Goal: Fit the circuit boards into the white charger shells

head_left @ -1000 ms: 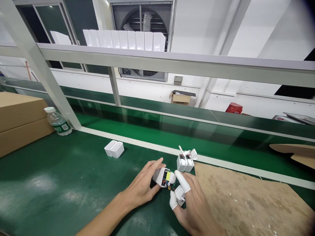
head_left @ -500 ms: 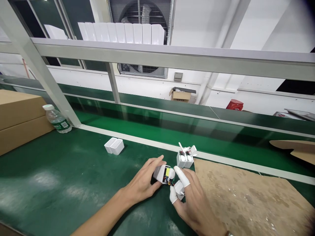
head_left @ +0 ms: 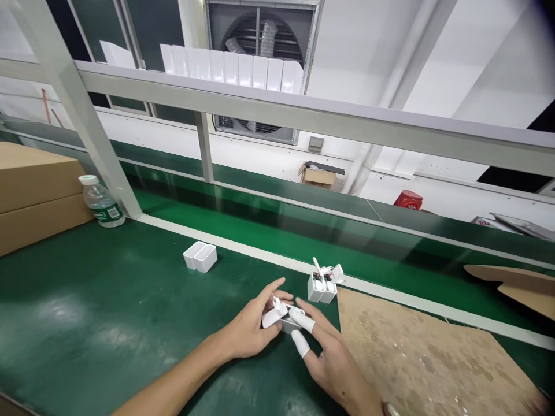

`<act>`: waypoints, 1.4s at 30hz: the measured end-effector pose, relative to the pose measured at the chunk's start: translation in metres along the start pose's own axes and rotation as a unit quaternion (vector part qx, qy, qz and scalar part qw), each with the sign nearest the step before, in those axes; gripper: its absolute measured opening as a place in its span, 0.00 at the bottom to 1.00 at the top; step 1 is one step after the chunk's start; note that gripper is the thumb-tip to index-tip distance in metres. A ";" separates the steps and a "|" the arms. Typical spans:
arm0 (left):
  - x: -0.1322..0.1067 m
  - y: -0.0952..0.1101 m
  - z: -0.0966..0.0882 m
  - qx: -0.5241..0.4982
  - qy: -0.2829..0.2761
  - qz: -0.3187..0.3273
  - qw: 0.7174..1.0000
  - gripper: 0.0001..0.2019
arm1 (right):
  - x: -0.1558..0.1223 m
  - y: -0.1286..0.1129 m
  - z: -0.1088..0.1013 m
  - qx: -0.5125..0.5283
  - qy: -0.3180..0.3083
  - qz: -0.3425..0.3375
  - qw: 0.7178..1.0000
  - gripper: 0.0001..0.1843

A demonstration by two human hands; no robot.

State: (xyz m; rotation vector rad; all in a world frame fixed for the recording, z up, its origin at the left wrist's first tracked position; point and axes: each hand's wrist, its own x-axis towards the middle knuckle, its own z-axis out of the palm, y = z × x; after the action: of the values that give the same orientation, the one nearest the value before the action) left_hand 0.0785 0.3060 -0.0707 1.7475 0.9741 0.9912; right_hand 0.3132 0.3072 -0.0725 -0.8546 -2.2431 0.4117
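My left hand (head_left: 254, 325) and my right hand (head_left: 323, 355) meet over a small white charger housing (head_left: 281, 318) on the green bench. The left thumb and fingers pinch its white cover from the left. The right hand's index finger and thumb wear white finger cots and press on the housing from the right. Its inner parts are mostly hidden by the cover and fingers. Just behind them stand two white housings (head_left: 321, 284) with circuit boards and flaps sticking up. Two empty white shells (head_left: 200, 256) sit side by side further left.
A brown cardboard sheet (head_left: 425, 358) lies at the right. Cardboard boxes (head_left: 34, 193) and a water bottle (head_left: 101, 202) stand at the left by a slanted frame post (head_left: 87, 127). A green conveyor belt (head_left: 303, 231) runs behind the bench, under a shelf rail.
The white cover has come down over the housing, hiding the yellow and coloured parts seen earlier. My right fingers moved from beside the housing onto it. The view shifted slightly.
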 end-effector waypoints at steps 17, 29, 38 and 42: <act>0.002 0.004 0.001 0.091 0.093 0.055 0.990 0.40 | 0.001 0.006 0.013 0.027 0.015 -0.029 0.999 0.26; 0.009 0.016 -0.007 0.138 0.072 0.117 0.981 0.15 | -0.002 0.006 0.011 0.037 0.022 0.026 0.999 0.21; 0.008 0.015 -0.006 0.128 0.072 0.110 0.983 0.14 | 0.000 0.005 0.008 0.042 -0.005 0.025 0.999 0.20; 0.007 0.016 -0.007 0.129 0.073 0.102 0.984 0.14 | -0.004 0.002 0.008 0.030 0.016 0.100 0.994 0.28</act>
State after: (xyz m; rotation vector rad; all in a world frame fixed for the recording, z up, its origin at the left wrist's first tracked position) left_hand 0.0783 0.3098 -0.0525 2.0451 1.0702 1.1802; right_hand 0.3107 0.3060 -0.0808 -1.0510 -2.1132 0.5513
